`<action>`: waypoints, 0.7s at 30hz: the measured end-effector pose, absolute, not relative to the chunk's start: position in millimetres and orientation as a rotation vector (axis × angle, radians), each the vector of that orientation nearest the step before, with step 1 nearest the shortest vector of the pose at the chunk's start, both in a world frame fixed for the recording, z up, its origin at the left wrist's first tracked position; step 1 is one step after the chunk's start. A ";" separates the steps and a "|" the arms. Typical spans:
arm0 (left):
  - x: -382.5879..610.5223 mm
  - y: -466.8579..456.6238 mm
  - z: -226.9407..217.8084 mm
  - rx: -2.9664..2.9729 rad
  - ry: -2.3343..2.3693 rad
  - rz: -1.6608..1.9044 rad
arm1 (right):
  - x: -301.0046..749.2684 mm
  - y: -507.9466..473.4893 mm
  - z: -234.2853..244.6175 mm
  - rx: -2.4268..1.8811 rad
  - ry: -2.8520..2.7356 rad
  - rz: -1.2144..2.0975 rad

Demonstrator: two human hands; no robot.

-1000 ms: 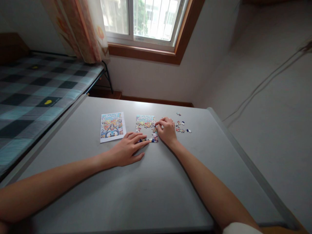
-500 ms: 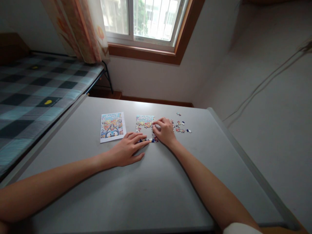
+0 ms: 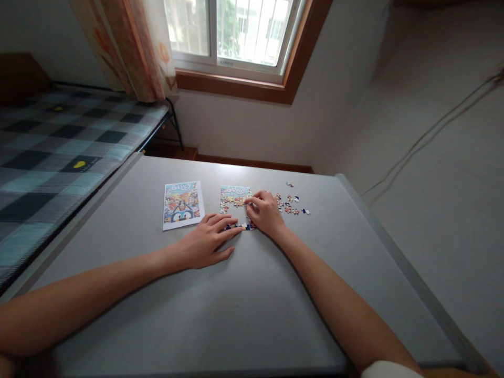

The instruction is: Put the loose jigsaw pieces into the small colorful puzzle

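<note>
A small, partly assembled colourful jigsaw puzzle [image 3: 234,196] lies on the grey table [image 3: 220,310]. My left hand [image 3: 206,243] rests flat on the table, its fingertips on the puzzle's lower edge. At the puzzle's right side my right hand [image 3: 266,213] is curled, thumb and forefinger pinched together over the pieces; whether a piece is between them is too small to tell. Several loose pieces [image 3: 291,203] are scattered just right of that hand. A printed reference picture [image 3: 182,203] lies to the left of the puzzle.
A bed with a checked cover [image 3: 51,157] runs along the table's left edge. Ahead are a wooden-framed window [image 3: 236,37] with a curtain [image 3: 129,47] and a white wall. The table's right edge [image 3: 397,262] drops to the floor.
My right hand has shifted slightly left over the puzzle, its fingertips now further in. The left hand has stayed put. The view has tilted a little.
</note>
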State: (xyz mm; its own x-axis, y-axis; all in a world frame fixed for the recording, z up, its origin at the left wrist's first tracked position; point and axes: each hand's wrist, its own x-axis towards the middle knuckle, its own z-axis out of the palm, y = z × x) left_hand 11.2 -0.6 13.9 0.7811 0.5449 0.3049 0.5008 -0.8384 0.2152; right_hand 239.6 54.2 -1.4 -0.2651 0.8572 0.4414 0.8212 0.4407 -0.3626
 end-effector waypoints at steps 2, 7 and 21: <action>11.4 -0.5 13.9 2.844 0.839 0.553 | 239.5 54.2 -0.9 -1.405 -2.114 0.088; 11.4 -0.6 14.6 2.843 0.833 0.565 | 239.5 54.1 -0.4 -1.398 -2.116 0.085; 10.8 -0.7 14.8 2.827 0.845 0.548 | 239.8 55.0 -2.1 -1.392 -2.103 0.120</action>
